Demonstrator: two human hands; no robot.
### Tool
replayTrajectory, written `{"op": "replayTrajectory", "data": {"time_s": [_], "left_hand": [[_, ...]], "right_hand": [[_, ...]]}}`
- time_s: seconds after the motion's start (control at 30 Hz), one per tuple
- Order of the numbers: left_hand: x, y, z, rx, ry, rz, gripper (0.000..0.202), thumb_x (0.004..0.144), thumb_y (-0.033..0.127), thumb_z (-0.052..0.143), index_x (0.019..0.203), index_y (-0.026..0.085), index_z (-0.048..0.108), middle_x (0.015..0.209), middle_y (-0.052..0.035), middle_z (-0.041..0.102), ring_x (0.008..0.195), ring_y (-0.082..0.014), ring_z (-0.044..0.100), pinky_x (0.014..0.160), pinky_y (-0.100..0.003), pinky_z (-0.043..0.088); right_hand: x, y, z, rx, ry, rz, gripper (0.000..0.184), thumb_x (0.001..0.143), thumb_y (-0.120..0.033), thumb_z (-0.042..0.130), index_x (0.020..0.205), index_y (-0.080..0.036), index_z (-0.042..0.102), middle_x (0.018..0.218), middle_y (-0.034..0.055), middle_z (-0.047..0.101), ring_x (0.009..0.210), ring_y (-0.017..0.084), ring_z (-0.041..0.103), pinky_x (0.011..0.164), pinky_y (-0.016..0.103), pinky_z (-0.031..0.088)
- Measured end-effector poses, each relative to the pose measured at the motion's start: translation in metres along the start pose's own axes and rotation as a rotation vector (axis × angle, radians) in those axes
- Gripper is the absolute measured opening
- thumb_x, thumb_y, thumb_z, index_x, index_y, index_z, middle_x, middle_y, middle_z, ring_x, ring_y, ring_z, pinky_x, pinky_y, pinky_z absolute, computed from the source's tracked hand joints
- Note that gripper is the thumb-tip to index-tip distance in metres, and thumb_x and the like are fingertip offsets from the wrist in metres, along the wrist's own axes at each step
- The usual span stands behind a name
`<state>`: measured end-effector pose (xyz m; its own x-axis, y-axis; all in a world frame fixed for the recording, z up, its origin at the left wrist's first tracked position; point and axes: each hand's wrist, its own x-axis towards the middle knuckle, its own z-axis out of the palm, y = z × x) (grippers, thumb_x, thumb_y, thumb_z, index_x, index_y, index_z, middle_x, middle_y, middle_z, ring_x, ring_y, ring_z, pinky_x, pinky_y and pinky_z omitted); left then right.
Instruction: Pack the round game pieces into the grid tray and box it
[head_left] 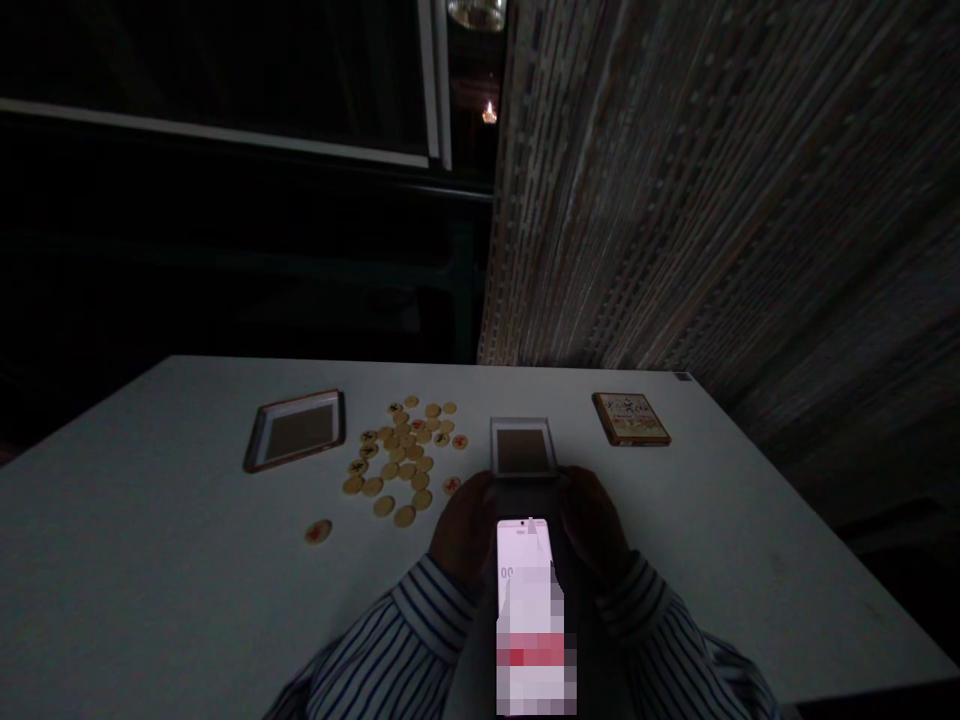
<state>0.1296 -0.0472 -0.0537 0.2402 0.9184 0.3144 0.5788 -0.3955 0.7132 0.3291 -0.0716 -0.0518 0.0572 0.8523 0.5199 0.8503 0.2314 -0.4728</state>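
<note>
Both hands rest on the white table [150,560] near its front middle, in striped sleeves. My left hand [461,530] and my right hand [592,525] lie to either side of a bright phone screen [525,560] and reach toward a small square tray [523,449] just beyond them. The fingertips sit at that tray's near edge; in the dim light I cannot tell whether they grip it. A heap of round tan game discs [405,455] lies left of the tray, and one disc with a red mark [318,531] lies apart.
A second empty tray [296,430] stands left of the discs. A printed box lid [630,418] lies at the far right of the table. A textured wall rises behind on the right; a dark window is at the back left. The room is very dark.
</note>
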Motion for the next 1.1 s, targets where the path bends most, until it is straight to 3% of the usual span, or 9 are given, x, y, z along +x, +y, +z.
{"op": "replayTrajectory", "data": {"time_s": [0.2,0.5,0.73,0.97,1.1], "left_hand": [[0.000,0.005,-0.017,-0.033,0.044,-0.007,0.028,0.083,0.025,0.040,0.102,0.016,0.058,0.101,-0.0099,0.065,0.093,-0.0196,0.061,0.083,-0.037,0.049],[0.007,0.001,-0.035,-0.015,0.207,0.025,0.026,0.082,0.029,0.043,0.101,0.016,0.057,0.096,-0.0088,0.065,0.089,-0.0181,0.062,0.079,-0.034,0.051],[0.026,-0.001,-0.060,0.146,0.169,0.093,0.027,0.082,0.028,0.044,0.102,0.016,0.059,0.097,-0.0095,0.066,0.091,-0.0194,0.061,0.080,-0.036,0.050],[0.021,-0.020,-0.057,0.258,0.170,0.229,0.023,0.079,0.025,0.049,0.099,0.018,0.059,0.096,-0.0080,0.066,0.093,-0.0196,0.059,0.082,-0.037,0.049],[0.017,-0.030,-0.058,0.298,0.183,0.238,0.025,0.078,0.028,0.053,0.099,0.018,0.060,0.102,-0.0102,0.064,0.098,-0.0219,0.057,0.086,-0.040,0.047]], "right_hand": [[-0.002,0.004,0.001,0.036,0.069,-0.013,0.024,0.086,-0.022,0.037,0.101,-0.018,0.056,0.095,0.0099,0.061,0.090,0.020,0.057,0.080,0.038,0.050],[-0.003,0.003,-0.001,0.035,0.111,-0.040,0.020,0.086,-0.024,0.039,0.094,-0.018,0.056,0.092,0.0095,0.061,0.087,0.019,0.058,0.078,0.038,0.050],[-0.003,0.002,-0.002,0.020,0.067,-0.029,0.018,0.085,-0.022,0.039,0.094,-0.018,0.055,0.090,0.0094,0.062,0.084,0.020,0.058,0.073,0.037,0.052],[0.002,-0.005,-0.006,0.015,0.057,-0.120,0.019,0.083,-0.025,0.045,0.097,-0.019,0.056,0.094,0.0096,0.062,0.088,0.021,0.058,0.078,0.039,0.050],[0.019,-0.019,-0.009,0.008,-0.002,-0.166,0.018,0.082,-0.022,0.047,0.096,-0.019,0.057,0.095,0.0091,0.062,0.089,0.021,0.057,0.078,0.039,0.049]]}}
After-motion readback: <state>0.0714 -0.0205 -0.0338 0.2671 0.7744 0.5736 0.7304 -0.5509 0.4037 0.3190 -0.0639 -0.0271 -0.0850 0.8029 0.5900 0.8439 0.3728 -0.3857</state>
